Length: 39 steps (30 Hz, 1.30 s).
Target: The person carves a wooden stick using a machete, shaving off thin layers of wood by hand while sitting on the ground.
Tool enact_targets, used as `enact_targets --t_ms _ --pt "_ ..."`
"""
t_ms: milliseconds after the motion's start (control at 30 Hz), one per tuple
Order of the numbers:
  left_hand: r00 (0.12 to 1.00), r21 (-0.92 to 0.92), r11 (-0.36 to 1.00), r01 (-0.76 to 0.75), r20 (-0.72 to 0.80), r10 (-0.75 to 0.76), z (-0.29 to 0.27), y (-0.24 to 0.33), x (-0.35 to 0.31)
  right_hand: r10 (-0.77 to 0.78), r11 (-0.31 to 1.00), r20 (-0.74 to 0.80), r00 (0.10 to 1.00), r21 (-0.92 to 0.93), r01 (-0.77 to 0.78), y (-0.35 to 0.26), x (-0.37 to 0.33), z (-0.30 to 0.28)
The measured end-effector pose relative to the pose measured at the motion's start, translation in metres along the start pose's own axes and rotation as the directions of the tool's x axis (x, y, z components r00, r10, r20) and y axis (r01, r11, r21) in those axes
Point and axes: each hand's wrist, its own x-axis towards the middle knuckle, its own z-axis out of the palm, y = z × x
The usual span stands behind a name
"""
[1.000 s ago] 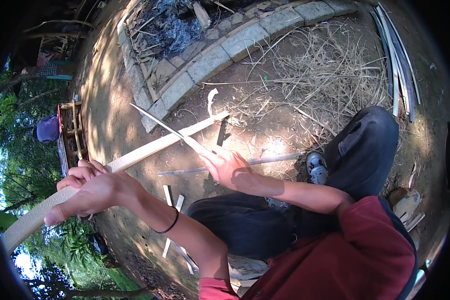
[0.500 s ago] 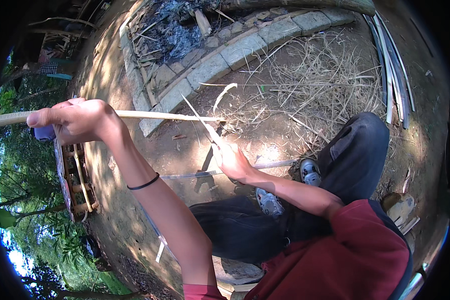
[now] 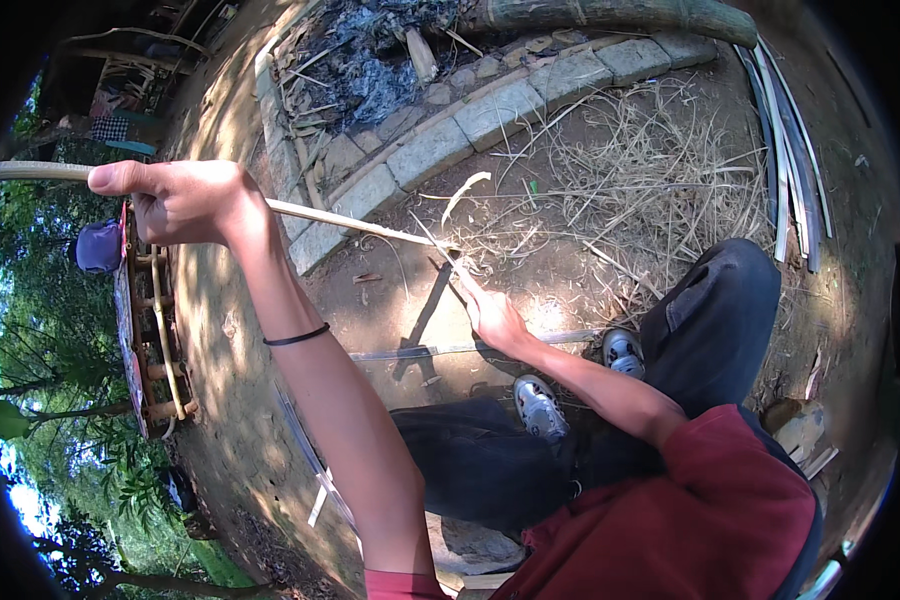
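Note:
My left hand (image 3: 185, 202), raised at the left, is closed around a long pale bamboo strip (image 3: 360, 226). The strip sticks out past the thumb to the left and slopes down to the right, its far end near the ground. My right hand (image 3: 497, 320) is closed on a slim knife (image 3: 456, 262), whose narrow blade points up and left. The blade crosses the strip close to its far end; whether the two touch, I cannot tell. A curled shaving (image 3: 460, 195) stands up beside that end.
A heap of thin shavings (image 3: 650, 165) covers the ground ahead. Behind it, a stone border (image 3: 500, 112) edges an ash pit (image 3: 370, 80), with a thick bamboo pole (image 3: 620, 15) across the back. Long strips (image 3: 785, 150) lie at the far right. A bamboo bench (image 3: 155, 340) stands left.
My left hand has moved up and slightly right, tilting the strip more steeply. My right hand and the knife have shifted right and down, toward the strip's far end.

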Motion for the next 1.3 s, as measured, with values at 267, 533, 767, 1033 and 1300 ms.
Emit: enact_targets --t_ms 267,533,767,1033,1300 --pt "0.998 0.043 0.998 0.055 0.006 -0.055 0.003 -0.01 0.005 -0.021 0.984 -0.008 1.0 -0.175 0.019 0.088 -0.009 0.021" --pt "0.998 0.049 0.997 0.066 -0.016 -0.066 -0.004 -0.012 0.011 -0.093 0.996 -0.084 0.992 -0.022 0.092 0.0 -0.01 0.022" --pt "0.999 0.026 0.999 0.048 0.004 -0.048 -0.002 -0.007 0.009 0.081 0.993 -0.023 0.996 -0.085 -0.083 0.066 -0.015 0.017" --pt "0.997 0.002 0.997 0.082 0.009 -0.082 -0.005 -0.006 0.008 -0.001 0.993 -0.002 1.0 -0.12 0.001 0.036 -0.015 0.028" --pt "1.0 -0.081 0.997 0.01 0.008 -0.009 -0.007 -0.015 0.014 0.048 0.999 -0.105 0.993 0.019 -0.046 0.03 -0.027 0.024"
